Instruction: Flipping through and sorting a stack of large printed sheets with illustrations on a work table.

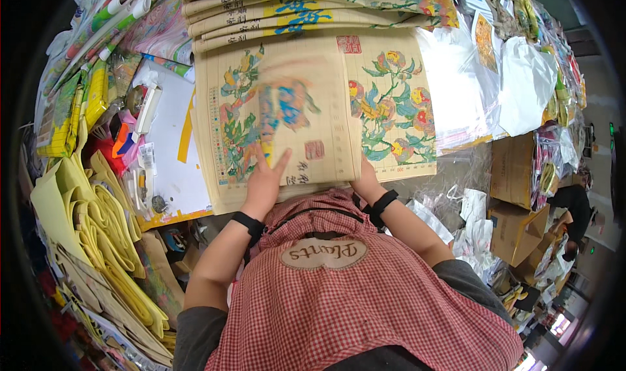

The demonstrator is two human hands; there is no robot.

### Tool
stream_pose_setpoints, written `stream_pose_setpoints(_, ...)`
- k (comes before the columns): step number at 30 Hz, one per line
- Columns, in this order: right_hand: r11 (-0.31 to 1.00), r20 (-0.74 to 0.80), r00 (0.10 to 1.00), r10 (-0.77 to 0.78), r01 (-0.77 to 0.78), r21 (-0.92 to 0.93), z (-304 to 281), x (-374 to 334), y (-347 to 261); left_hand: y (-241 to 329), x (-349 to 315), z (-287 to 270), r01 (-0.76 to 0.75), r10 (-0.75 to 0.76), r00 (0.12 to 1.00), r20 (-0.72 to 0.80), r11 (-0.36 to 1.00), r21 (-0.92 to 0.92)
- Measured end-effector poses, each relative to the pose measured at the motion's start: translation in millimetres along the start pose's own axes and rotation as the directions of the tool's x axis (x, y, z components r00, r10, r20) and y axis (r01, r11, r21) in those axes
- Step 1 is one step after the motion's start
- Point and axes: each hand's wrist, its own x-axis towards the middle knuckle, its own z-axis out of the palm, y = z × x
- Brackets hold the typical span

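A tan printed cross-stitch cloth (398, 155) with fruit, leaves and a colour key lies before me, one part folded over toward the middle. The folded flap (326, 142) is smeared by motion and carries blue and red print and a red seal. My left hand (266, 178) rests on the cloth's near left part, its fingers spread apart. At the flap's near right corner is my right hand (368, 180), its fingers mostly hidden behind the flap's edge. Whether they grip the cloth I cannot make out.
Folded cloths of the same print are stacked (313, 12) at the far edge. Yellow folded sheets (104, 221) hang at the left, beside packets and a tape roll (135, 100). White plastic bags (528, 84) and cardboard boxes (515, 231) stand at the right.
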Motion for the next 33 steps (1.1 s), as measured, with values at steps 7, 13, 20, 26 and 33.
stream_pose_setpoints(7,0.988,0.019,1.0,0.005,-0.008,0.154,-47.4,26.6,-21.5,2.9,10.4,-40.4,0.04,-0.013,0.995,0.1,0.962,-0.271)
stream_pose_setpoints(13,0.722,-0.122,0.964,0.235,-0.089,0.686,-137.9,76.3,-75.0,-25.1,44.9,-113.4,-0.042,-0.19,0.955,-0.227,0.673,-0.738)
stream_pose_setpoints(20,0.198,-0.328,0.941,0.081,0.307,0.931,-213.0,217.0,-100.3,-24.1,195.3,-244.5,-0.432,-0.33,0.828,-0.454,0.14,-0.891)
stream_pose_setpoints(26,0.817,-0.241,0.965,0.101,0.058,0.573,-220.2,216.4,-47.6,-82.8,190.8,-161.4,-0.047,-0.082,0.968,-0.236,0.868,-0.495)
stream_pose_setpoints(33,0.616,-0.246,0.629,0.737,-0.776,-0.138,-144.3,6.5,131.8,-70.0,-13.0,12.7,0.045,0.063,0.878,0.475,0.976,-0.213)
